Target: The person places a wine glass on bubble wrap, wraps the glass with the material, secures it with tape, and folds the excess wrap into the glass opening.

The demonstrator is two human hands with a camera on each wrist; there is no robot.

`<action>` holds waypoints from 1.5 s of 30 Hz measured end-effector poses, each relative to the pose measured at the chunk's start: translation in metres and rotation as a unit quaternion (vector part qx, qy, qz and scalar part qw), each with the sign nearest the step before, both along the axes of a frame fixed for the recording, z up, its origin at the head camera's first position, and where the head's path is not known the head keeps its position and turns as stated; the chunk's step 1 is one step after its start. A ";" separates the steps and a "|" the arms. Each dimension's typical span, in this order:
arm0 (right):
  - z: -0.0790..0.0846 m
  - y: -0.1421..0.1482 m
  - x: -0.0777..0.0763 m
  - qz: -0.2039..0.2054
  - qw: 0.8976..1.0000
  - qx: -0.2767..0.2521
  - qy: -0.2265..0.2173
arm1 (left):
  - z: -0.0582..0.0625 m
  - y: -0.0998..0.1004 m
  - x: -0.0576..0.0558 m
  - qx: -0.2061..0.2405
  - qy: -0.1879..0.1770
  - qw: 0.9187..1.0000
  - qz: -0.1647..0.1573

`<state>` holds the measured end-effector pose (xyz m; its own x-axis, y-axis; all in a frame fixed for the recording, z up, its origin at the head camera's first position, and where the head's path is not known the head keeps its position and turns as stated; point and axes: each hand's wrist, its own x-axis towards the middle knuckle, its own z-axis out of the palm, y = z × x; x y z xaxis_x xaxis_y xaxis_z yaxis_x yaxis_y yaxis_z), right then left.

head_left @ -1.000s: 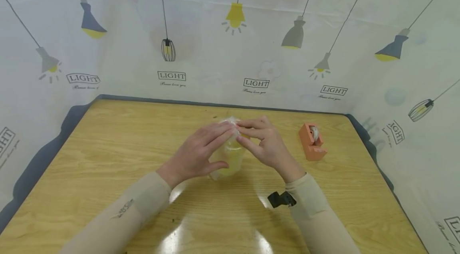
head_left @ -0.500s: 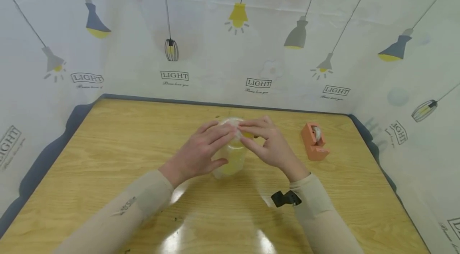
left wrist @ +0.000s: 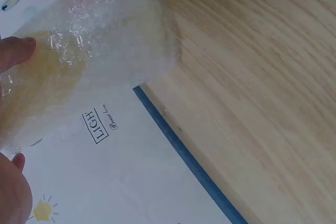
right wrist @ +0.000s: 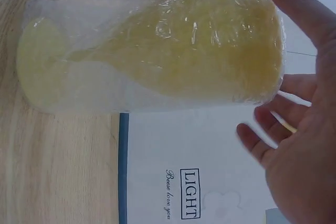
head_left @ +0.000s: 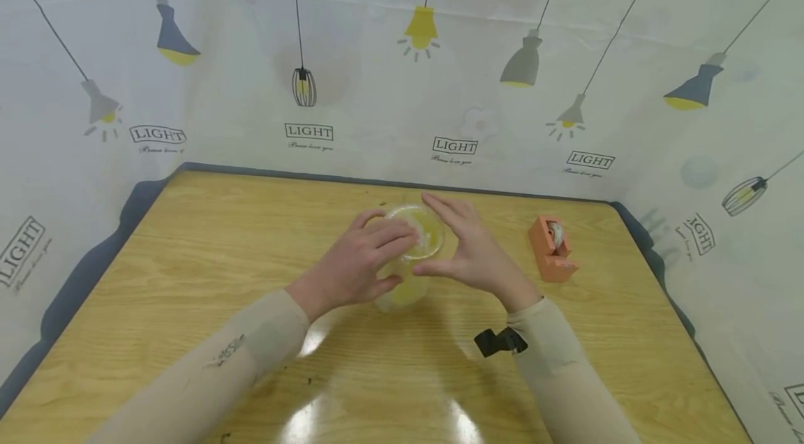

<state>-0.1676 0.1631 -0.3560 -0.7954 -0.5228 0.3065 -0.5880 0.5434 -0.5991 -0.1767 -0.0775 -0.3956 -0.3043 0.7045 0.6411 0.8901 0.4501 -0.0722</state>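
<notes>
A yellow goblet (right wrist: 210, 45), wrapped in clear bubble wrap, stands upright on the wooden table, its foot downward. In the head view its round top (head_left: 432, 220) shows between the hands. My left hand (head_left: 348, 264) holds the goblet's upper part, with fingers bent over the top and the thumb against the side. To the right, my right hand (head_left: 476, 255) is spread around the rim, thumb apart from the fingers. In the right wrist view several right fingers (right wrist: 254, 142) stand off the wrap. Whether the right thumb touches it I cannot tell.
An orange tape dispenser (head_left: 553, 252) with a roll of tape stands on the table (head_left: 220, 234) right of the hands. Behind the table's far edge hangs a white cloth (head_left: 364, 95) printed with lamps. Small dark specks lie near the front.
My right fingers have left the wrap at the top centre and spread outward, baring the round top. The left hand stays at the top. The view has shifted slightly.
</notes>
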 end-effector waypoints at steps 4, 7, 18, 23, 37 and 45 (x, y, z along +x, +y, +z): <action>0.000 -0.003 -0.003 -0.009 0.999 0.011 -0.031 | 0.005 0.002 0.001 -0.026 -0.013 0.999 0.013; 0.000 -0.003 -0.005 -0.012 0.998 -0.001 -0.059 | 0.010 0.004 0.001 -0.048 -0.021 0.998 0.023; -0.002 -0.005 -0.006 -0.019 0.997 -0.014 -0.075 | 0.029 0.010 0.004 -0.132 -0.071 0.987 0.061; -0.003 -0.005 -0.006 -0.022 0.997 -0.012 -0.077 | 0.033 0.014 0.004 -0.168 -0.087 0.979 0.079; -0.003 -0.002 -0.006 -0.028 0.997 -0.028 -0.071 | 0.030 0.015 0.000 -0.154 -0.064 0.984 0.057; -0.009 -0.002 -0.007 -0.012 0.997 -0.035 -0.065 | 0.020 0.004 0.002 -0.068 -0.074 0.995 -0.004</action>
<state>-0.1746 0.1612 -0.3648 -0.8430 -0.4838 0.2352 -0.4902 0.5105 -0.7065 -0.1751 -0.0731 -0.3757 -0.3834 0.7843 0.4878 0.8986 0.4388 0.0008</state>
